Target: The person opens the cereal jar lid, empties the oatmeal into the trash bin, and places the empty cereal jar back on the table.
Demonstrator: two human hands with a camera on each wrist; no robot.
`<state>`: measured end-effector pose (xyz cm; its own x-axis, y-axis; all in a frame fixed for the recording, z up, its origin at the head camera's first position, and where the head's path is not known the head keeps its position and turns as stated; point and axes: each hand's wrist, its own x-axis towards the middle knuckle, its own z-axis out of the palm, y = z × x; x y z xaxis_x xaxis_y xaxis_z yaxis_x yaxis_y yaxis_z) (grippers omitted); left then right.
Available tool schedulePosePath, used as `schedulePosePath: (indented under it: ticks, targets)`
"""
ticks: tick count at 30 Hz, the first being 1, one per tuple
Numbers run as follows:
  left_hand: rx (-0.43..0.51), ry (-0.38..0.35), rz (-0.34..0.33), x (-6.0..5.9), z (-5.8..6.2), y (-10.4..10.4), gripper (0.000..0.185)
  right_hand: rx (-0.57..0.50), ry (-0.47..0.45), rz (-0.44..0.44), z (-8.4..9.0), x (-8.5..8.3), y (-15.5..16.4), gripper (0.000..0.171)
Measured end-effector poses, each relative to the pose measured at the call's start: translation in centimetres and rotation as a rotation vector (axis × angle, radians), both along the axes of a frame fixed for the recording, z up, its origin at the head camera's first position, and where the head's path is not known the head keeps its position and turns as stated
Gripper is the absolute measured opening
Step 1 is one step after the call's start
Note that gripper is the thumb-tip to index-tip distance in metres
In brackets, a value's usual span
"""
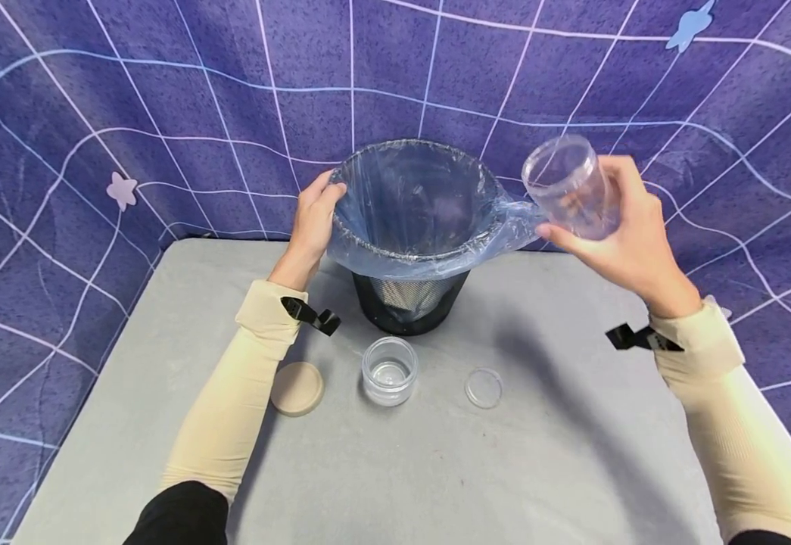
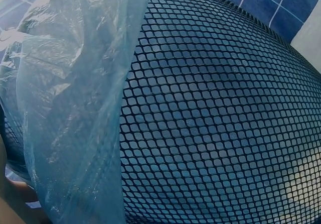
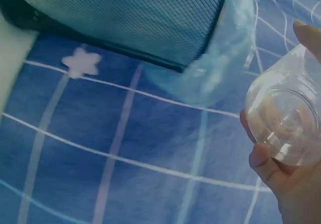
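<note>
On the grey table (image 1: 572,454), right hand (image 1: 630,235) grips an unlabelled clear jar (image 1: 571,187).

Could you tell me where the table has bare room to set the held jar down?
Bare grey table lies right of the clear lid and along the near edge. It is crowded before the bin: tan lid, small jar, clear lid in a row.

Left hand (image 1: 313,219) gripping the bag-lined mesh bin (image 1: 410,235) rim, right hand (image 1: 630,235) holding a tilted clear jar (image 1: 570,188) beside it, small jar (image 1: 389,370) and two lids mid-table.
</note>
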<state>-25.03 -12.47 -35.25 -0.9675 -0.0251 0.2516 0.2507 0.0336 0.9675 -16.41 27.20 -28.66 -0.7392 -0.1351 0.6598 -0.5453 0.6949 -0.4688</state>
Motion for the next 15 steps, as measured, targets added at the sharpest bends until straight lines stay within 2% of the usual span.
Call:
schedulePosePath:
  ticks: [6, 12, 15]
  targets:
    - [0.017, 0.019, 0.002, 0.0, 0.1, 0.3, 0.043, -0.078, -0.118, -0.08, -4.6, 2.8, 3.0, 0.078]
    - [-0.006, 0.012, 0.004, 0.0, 0.2, 0.0, 0.044, -0.228, -0.298, -0.008, -10.0, 4.5, 4.5, 0.067]
    - [-0.003, -0.003, 0.012, 0.0, 0.2, 0.1, 0.044, -0.26, -0.379, 0.021, -12.6, 5.1, 4.7, 0.062]
